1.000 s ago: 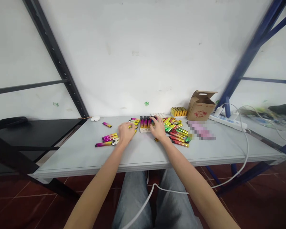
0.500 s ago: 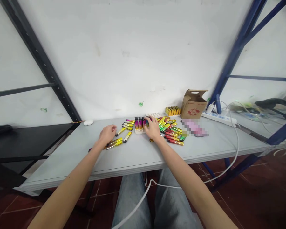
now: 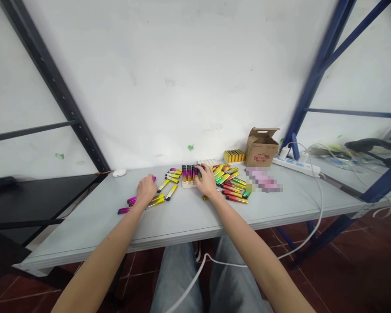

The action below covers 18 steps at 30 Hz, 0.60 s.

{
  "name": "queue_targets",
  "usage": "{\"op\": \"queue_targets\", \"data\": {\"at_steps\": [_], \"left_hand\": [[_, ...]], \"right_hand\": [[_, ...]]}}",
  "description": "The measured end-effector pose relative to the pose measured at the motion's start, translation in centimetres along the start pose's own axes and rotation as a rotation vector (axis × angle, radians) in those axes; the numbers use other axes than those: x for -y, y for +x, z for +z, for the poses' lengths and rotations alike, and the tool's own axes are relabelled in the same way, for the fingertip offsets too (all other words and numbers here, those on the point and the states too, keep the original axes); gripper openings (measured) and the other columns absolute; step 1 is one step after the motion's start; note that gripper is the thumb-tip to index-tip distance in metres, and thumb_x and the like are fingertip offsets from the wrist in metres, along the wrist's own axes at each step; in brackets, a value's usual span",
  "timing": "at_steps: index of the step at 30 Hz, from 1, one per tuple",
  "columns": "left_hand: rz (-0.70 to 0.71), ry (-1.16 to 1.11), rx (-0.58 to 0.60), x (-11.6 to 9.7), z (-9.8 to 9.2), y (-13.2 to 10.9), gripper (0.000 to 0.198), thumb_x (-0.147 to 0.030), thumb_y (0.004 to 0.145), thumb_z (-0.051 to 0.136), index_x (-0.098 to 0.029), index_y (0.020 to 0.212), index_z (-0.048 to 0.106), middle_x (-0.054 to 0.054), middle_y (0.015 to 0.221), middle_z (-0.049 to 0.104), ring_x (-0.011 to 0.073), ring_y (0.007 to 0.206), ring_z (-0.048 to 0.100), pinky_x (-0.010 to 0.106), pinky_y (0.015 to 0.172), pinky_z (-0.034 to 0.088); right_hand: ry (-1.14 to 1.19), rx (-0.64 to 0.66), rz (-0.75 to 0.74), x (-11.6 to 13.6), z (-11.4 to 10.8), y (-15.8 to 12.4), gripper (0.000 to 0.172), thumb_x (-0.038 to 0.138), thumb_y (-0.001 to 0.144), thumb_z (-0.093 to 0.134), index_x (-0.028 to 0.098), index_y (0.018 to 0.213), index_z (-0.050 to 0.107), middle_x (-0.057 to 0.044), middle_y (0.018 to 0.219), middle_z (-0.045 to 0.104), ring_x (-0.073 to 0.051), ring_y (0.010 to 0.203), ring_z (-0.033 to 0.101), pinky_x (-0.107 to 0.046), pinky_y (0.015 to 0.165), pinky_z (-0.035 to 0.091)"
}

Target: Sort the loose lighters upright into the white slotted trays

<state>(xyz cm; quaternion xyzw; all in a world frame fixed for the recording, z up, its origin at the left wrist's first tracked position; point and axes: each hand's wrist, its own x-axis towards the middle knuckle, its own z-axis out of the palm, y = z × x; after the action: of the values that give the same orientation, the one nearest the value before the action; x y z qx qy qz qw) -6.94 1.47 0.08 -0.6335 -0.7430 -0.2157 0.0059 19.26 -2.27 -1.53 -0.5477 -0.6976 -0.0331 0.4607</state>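
My left hand [image 3: 146,187] is closed over the left part of the table, and the purple end of a lighter [image 3: 154,178] pokes out past its fingers. Purple and yellow lighters [image 3: 130,204] lie beside and under that wrist. Purple-orange lighters [image 3: 187,173] with black tops stand upright in a white tray [image 3: 188,184] near the middle. My right hand [image 3: 206,180] is curled round the tray's right side, its fingers at the top of an upright lighter; the palm hides part of the row. Several yellow and silver lighters [image 3: 171,191] lie loose between the hands.
Red, green and yellow lighters [image 3: 231,182] lie heaped right of my right hand. Behind are a filled tray of yellow lighters [image 3: 233,156], another white tray [image 3: 208,162] and an open cardboard box [image 3: 261,150]. A power strip [image 3: 296,165] with a white cable [image 3: 322,195] lies at right.
My left hand has shifted slightly left, and a purple lighter end now shows in its fingers. My right hand stays at the tray. The view has tilted a little.
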Motion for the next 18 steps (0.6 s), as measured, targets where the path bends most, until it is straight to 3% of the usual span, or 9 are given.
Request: {"op": "queue_targets", "data": {"at_steps": [3,6,12,18], "left_hand": [[-0.005,-0.032,-0.048,-0.4,-0.1,-0.5,0.039,-0.014,0.086,0.047,-0.017,0.122,0.060,0.018,0.113,0.068,0.0351,0.101,0.065,0.043,0.078,0.050],[0.007,-0.106,-0.167,-1.0,-0.2,-1.1,0.036,-0.014,0.090,0.040,-0.019,0.121,0.059,0.015,0.120,0.065,0.0322,0.108,0.062,0.043,0.086,0.049],[0.241,-0.492,-0.458,-3.9,-0.3,-2.1,0.025,-0.016,0.092,0.043,-0.020,0.106,0.063,0.008,0.111,0.065,0.0221,0.099,0.065,0.035,0.095,0.048],[0.343,-0.697,-0.537,-7.0,1.3,-4.4,0.022,-0.019,0.095,0.041,-0.020,0.104,0.062,0.007,0.105,0.064,0.0188,0.098,0.065,0.032,0.092,0.051]], "right_hand": [[-0.011,-0.044,0.034,0.0,0.0,0.0,0.050,0.021,0.085,0.050,0.014,0.134,0.054,-0.018,0.141,0.045,-0.031,0.133,0.040,-0.047,0.112,0.034],[-0.039,-0.115,0.062,-0.1,-0.1,0.0,0.049,0.020,0.084,0.050,0.016,0.133,0.056,-0.018,0.144,0.040,-0.033,0.135,0.037,-0.050,0.110,0.035],[-0.079,-0.047,-0.002,-0.2,0.0,0.0,0.041,0.019,0.083,0.052,0.019,0.121,0.067,-0.015,0.140,0.044,-0.031,0.132,0.040,-0.047,0.112,0.034],[-0.027,-0.134,-0.031,0.4,-0.3,-0.1,0.041,0.026,0.089,0.048,0.014,0.126,0.060,-0.017,0.137,0.050,-0.029,0.130,0.043,-0.045,0.111,0.034]]}}
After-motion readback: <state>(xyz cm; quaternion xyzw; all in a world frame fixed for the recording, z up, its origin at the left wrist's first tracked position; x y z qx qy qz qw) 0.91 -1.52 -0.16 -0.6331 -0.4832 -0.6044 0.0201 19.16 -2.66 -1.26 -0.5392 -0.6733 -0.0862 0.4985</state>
